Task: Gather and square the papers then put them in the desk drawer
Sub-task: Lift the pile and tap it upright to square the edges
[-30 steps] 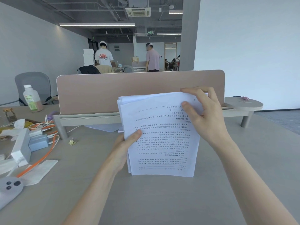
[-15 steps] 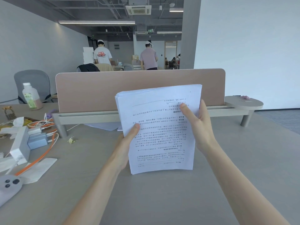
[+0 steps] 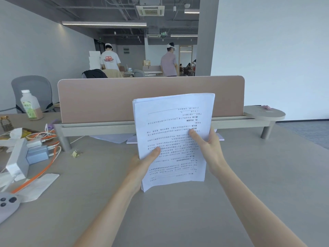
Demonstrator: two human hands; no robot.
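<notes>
Over the desk (image 3: 249, 175), the left hand (image 3: 140, 163) and right hand (image 3: 210, 148) both squeeze the upright papers (image 3: 174, 125)

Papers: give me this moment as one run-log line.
stage: squaring | papers: upright, print upside down | left hand: grips left edge | right hand: grips right edge | drawer: not in view

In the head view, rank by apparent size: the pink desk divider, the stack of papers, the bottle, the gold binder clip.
1. Pink desk divider
2. Stack of papers, though it is held nearer the camera, which enlarges it
3. Bottle
4. Gold binder clip
</notes>
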